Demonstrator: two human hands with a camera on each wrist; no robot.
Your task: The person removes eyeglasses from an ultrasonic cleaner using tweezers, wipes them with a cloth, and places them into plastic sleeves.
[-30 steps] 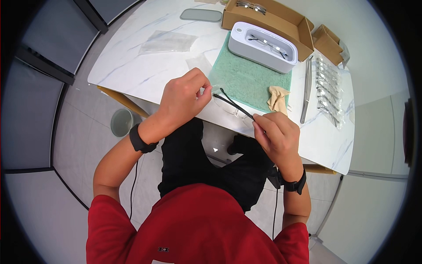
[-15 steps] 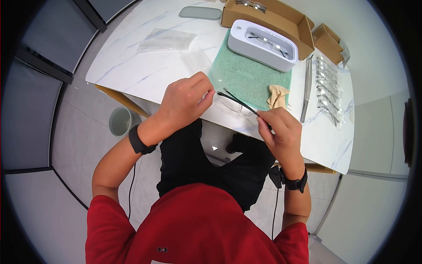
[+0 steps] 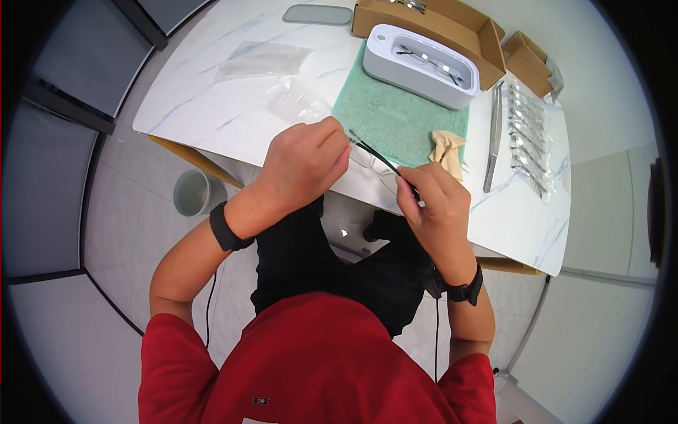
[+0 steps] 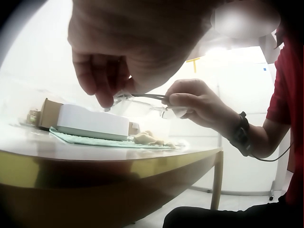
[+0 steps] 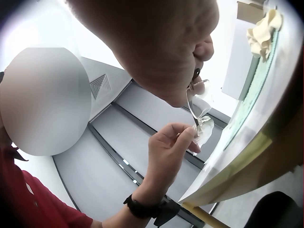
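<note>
Over the table's front edge, the right hand (image 3: 439, 210) pinches the black temples of a pair of clear-lensed glasses (image 3: 381, 160). The left hand (image 3: 302, 164) pinches a crumpled clear plastic bag (image 3: 300, 101) close to the temple tips. In the right wrist view the bag (image 5: 204, 132) hangs at the left hand's (image 5: 166, 154) fingertips, around the end of a temple. How far the tips reach into the bag is not clear. The left wrist view shows the glasses (image 4: 164, 110) between both hands, lenses downward.
A white cleaner (image 3: 417, 74) with glasses in it stands on a green towel (image 3: 374, 113), beside a beige cloth (image 3: 446, 150). Behind is a cardboard box (image 3: 452, 28). Tweezers (image 3: 494, 141) and bagged glasses (image 3: 528, 141) lie right, flat bags (image 3: 261, 62) left. A bin (image 3: 194, 193) stands below.
The right hand has moved slightly left, toward the left hand, with the glasses. The clear bag now spreads farther left over the table, behind the left hand. The left hand has shifted slightly right.
</note>
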